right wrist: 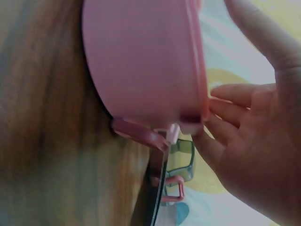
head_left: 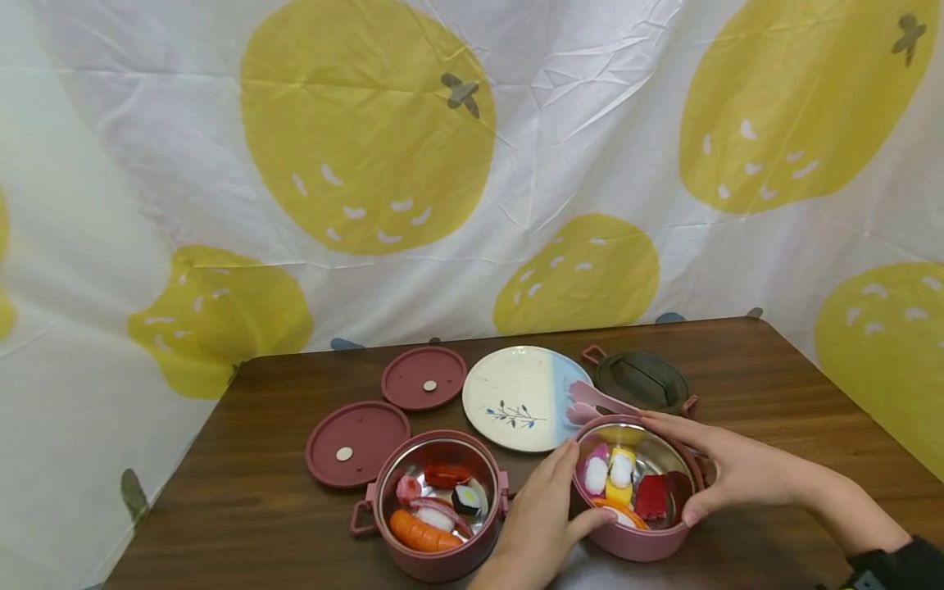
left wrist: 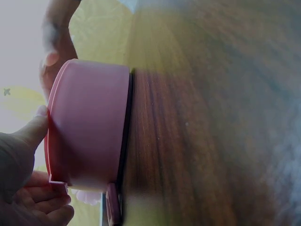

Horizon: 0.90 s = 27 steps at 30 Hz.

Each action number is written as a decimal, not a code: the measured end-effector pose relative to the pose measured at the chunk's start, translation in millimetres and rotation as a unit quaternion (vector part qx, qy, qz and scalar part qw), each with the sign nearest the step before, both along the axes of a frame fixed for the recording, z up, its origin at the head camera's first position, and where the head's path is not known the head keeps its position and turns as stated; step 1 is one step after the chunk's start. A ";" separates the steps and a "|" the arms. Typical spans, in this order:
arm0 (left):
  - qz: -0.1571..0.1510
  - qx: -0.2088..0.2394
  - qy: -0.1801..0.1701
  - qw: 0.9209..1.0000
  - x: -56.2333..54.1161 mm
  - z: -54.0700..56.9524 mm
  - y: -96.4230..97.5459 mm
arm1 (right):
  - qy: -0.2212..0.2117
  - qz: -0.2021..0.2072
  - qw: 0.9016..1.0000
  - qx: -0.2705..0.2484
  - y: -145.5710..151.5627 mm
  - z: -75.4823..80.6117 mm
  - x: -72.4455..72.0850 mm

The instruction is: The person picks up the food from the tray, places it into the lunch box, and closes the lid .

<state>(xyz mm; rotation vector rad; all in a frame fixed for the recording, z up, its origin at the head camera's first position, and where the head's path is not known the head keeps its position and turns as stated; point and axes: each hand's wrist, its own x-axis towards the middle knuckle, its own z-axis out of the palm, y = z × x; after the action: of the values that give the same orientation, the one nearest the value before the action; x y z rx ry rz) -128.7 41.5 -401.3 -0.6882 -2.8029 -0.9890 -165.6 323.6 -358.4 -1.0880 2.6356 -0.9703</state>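
Observation:
Both hands hold the right pink pot point(head_left: 640, 542) by its rim from opposite sides. My left hand point(head_left: 542, 510) has its thumb on the near rim and its fingers by the left side; in the left wrist view those fingers curl near a latch. My right hand point(head_left: 748, 463) spans the right rim, fingers toward the back and thumb in front. The pot's base meets the wooden table in both wrist views. Inside lie toy sushi pieces, among them a yellow-and-white one point(head_left: 620, 483) and a dark red block point(head_left: 652, 496).
Left of my left hand stands another pink pot point(head_left: 442, 567) with toy food, including an orange ridged piece point(head_left: 422, 533). Two pink lids point(head_left: 357, 430), a white-and-blue plate point(head_left: 509, 385), pink utensils point(head_left: 601, 397) and a dark handled lid or pan point(head_left: 642, 381) lie behind.

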 end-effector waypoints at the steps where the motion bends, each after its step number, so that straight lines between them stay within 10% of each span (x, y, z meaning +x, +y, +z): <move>1: 0.002 -0.003 0.002 1.000 0.3 0.1 -1.1 | 0.000 -0.001 1.000 0.001 -1.8 -2.5 1.5; 8: 0.006 -0.031 0.006 0.999 0.5 7.7 -3.1 | 0.026 -0.026 0.999 0.015 -4.7 -11.5 2.6; 13: 0.015 -0.023 0.059 0.998 -0.4 34.1 -28.0 | 0.030 -0.027 0.999 0.024 -1.0 -15.9 1.9; 20: 0.135 -0.008 0.072 0.988 -27.1 69.9 -143.0 | 0.035 -0.026 0.999 0.025 0.7 -20.9 0.1; 27: 0.240 -0.125 -0.056 0.961 -50.4 44.3 -257.5 | 0.021 -0.033 0.999 0.031 1.9 -21.5 -1.2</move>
<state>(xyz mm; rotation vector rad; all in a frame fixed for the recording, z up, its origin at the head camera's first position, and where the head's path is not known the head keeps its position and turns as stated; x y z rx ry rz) -179.1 -216.0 -356.9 0.0508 -2.9963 -0.6071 -166.8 325.5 -379.9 -1.0263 2.7318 -0.8814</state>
